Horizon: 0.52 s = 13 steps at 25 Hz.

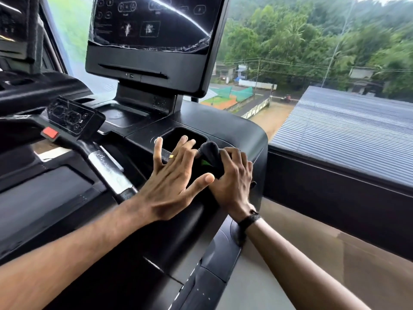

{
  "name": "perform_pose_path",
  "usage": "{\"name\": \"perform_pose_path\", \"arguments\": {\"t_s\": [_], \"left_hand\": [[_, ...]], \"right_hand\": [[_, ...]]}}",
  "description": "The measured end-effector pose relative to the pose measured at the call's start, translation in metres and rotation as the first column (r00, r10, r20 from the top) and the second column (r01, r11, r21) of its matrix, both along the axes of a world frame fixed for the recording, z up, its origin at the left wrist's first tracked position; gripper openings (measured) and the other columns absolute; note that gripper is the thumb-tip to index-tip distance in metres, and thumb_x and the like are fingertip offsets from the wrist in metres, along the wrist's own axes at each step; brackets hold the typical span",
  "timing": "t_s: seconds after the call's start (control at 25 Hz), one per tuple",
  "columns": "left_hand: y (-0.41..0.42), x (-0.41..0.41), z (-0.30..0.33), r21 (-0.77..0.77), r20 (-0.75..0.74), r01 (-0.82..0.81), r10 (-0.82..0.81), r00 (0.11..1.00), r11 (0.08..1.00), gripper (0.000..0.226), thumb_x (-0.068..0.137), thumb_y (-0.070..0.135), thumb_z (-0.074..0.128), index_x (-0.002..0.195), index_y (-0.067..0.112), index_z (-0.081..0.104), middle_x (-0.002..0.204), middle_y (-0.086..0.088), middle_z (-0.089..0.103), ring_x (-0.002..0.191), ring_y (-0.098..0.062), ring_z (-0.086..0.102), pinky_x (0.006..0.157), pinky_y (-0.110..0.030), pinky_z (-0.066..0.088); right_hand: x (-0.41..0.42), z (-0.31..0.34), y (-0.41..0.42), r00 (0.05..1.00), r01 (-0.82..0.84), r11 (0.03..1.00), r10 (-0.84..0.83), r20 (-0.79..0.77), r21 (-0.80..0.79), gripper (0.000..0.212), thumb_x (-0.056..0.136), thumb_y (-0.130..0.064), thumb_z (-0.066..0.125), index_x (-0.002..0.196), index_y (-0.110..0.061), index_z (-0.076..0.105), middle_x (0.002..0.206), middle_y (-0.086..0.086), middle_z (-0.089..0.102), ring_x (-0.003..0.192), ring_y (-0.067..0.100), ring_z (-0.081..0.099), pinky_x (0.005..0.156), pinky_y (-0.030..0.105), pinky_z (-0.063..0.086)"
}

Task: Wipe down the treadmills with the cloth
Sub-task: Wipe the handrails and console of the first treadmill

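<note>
Right hand (232, 175) grips the dark cloth (211, 156), bunched in curled fingers, on the right end of the treadmill console (234, 130), just beside the cup recess (178, 137). Left hand (176, 175) is spread wide, fingers straight, holding nothing, poised over the near edge of the recess; contact unclear.

Step in hand, by my reading: wiping the console's right shoulder.

- The cloth is balled, so only a small patch meets the plastic; flattening it under the palm would cover more.
- Work the recess corners, where grime collects.
- Keep the left hand off the control panel (71, 116) and the red stop tab (50, 132).
</note>
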<state>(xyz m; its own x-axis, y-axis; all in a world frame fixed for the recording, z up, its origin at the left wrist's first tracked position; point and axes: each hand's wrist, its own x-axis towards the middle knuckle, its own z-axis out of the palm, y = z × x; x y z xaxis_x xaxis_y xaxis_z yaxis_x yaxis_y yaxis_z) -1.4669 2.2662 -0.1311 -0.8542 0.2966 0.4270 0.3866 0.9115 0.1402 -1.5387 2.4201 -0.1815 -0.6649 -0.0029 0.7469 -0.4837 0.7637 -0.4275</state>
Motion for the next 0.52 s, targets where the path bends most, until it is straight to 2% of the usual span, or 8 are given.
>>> {"name": "perform_pose_path", "arguments": {"t_s": [0.12,0.24,0.32,0.4,0.52], "left_hand": [[0.009,-0.036,0.000,0.052,-0.003,-0.004,0.004,1.000,0.999,0.089,0.088,0.078,0.000,0.134,0.016,0.046,0.162,0.001,0.017,0.153,-0.007,-0.008,0.111,-0.041,-0.034],[0.018,-0.068,0.000,0.153,0.035,-0.080,0.075,0.997,0.985,0.084,0.087,0.077,0.007,0.120,0.018,0.057,0.159,-0.001,0.025,0.154,-0.009,0.000,0.111,-0.043,-0.032],[0.023,-0.079,-0.002,0.137,0.030,-0.105,0.102,0.994,0.985,0.082,0.087,0.076,0.009,0.119,0.019,0.058,0.159,-0.001,0.026,0.153,-0.008,0.000,0.111,-0.043,-0.032],[0.025,-0.086,-0.004,0.123,0.001,-0.102,0.103,0.995,0.987,0.083,0.087,0.077,0.010,0.122,0.019,0.057,0.158,0.002,0.028,0.153,-0.007,0.000,0.112,-0.042,-0.032],[0.030,-0.095,-0.002,0.148,-0.015,-0.094,0.097,0.995,0.985,0.084,0.089,0.078,0.011,0.127,0.018,0.055,0.157,0.003,0.032,0.153,-0.005,0.002,0.114,-0.043,-0.030]], "right_hand": [[-0.051,0.013,0.015,0.992,0.032,0.999,-0.036,0.117,0.040,0.041,0.074,-0.038,0.066,0.111,-0.021,0.064,0.110,0.004,0.060,0.105,0.026,0.050,0.086,0.039,0.037],[-0.106,0.022,0.047,0.951,0.157,0.986,-0.136,0.277,-0.057,0.045,0.082,-0.038,0.067,0.123,-0.021,0.060,0.118,0.009,0.058,0.114,0.032,0.049,0.095,0.043,0.037],[-0.120,0.019,0.056,0.926,0.217,0.966,-0.159,0.342,-0.140,0.046,0.084,-0.040,0.067,0.125,-0.021,0.058,0.123,0.011,0.057,0.119,0.034,0.048,0.099,0.044,0.035],[-0.107,0.007,0.046,0.932,0.243,0.957,-0.185,0.311,-0.157,0.044,0.083,-0.039,0.067,0.122,-0.020,0.060,0.121,0.011,0.058,0.117,0.034,0.048,0.096,0.044,0.033],[-0.056,-0.007,0.025,0.990,0.113,0.981,-0.097,0.103,-0.158,0.042,0.076,-0.037,0.066,0.117,-0.025,0.063,0.113,0.001,0.059,0.107,0.024,0.049,0.085,0.035,0.029]]}}
